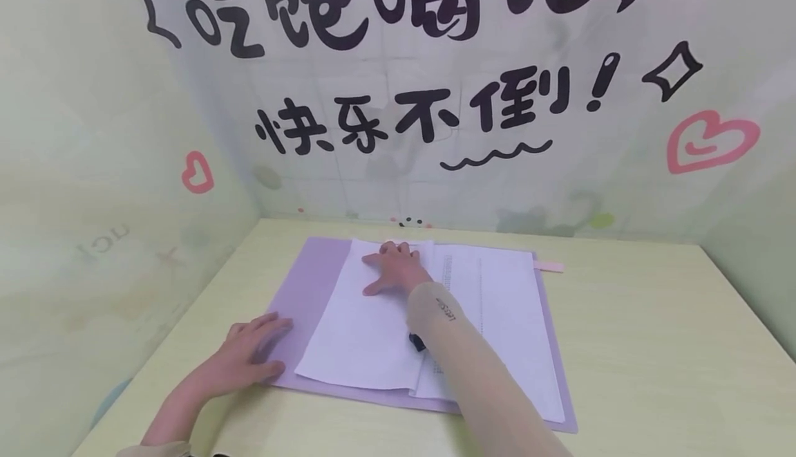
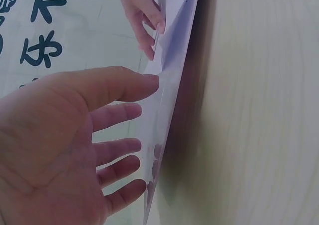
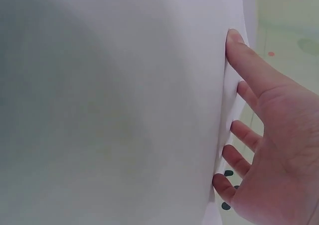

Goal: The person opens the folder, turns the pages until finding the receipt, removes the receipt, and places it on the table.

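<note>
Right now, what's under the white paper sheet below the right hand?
A flat purple folder shows beyond the white paper sheet at left and along the bottom; whatever the sheet fully covers is hidden.

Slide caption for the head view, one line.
A right hand touches a white paper sheet on a flat purple folder, left hand at the folder's left edge.

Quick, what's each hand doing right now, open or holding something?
Left hand: open, at the left edge of the purple folder.
Right hand: open, touching the white paper.
</note>
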`<state>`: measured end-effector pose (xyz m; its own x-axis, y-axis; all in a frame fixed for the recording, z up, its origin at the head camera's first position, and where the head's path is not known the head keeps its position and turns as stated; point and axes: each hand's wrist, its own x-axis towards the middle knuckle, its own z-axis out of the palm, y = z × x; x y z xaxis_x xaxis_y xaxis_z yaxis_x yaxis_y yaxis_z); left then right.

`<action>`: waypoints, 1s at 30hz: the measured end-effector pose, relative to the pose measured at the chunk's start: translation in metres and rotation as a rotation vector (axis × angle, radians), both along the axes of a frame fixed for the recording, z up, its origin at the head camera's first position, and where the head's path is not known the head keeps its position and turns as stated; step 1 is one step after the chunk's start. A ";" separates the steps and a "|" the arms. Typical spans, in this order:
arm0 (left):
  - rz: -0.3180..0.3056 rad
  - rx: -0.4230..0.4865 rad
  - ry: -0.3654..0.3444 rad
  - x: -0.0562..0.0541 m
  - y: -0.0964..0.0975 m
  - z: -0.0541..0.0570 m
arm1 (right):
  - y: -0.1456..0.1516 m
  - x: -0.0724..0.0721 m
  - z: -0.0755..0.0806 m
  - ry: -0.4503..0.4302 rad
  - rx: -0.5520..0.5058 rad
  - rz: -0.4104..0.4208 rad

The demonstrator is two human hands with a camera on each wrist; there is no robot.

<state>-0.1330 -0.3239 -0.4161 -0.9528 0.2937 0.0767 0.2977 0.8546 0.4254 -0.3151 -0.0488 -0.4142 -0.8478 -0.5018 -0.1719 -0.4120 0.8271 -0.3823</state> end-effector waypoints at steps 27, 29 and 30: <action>-0.081 -0.043 0.089 0.001 0.052 -0.014 | -0.001 0.002 -0.001 0.003 0.036 -0.018; -0.076 -0.039 0.088 0.003 0.053 -0.014 | -0.001 0.002 -0.001 0.004 0.039 -0.013; -0.069 -0.036 0.090 0.003 0.053 -0.014 | -0.001 0.001 -0.002 0.006 0.041 -0.012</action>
<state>-0.1295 -0.2709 -0.4304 -0.9199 0.3627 0.1492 0.3921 0.8449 0.3638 -0.3137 -0.0496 -0.4160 -0.8548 -0.4841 -0.1872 -0.4041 0.8470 -0.3453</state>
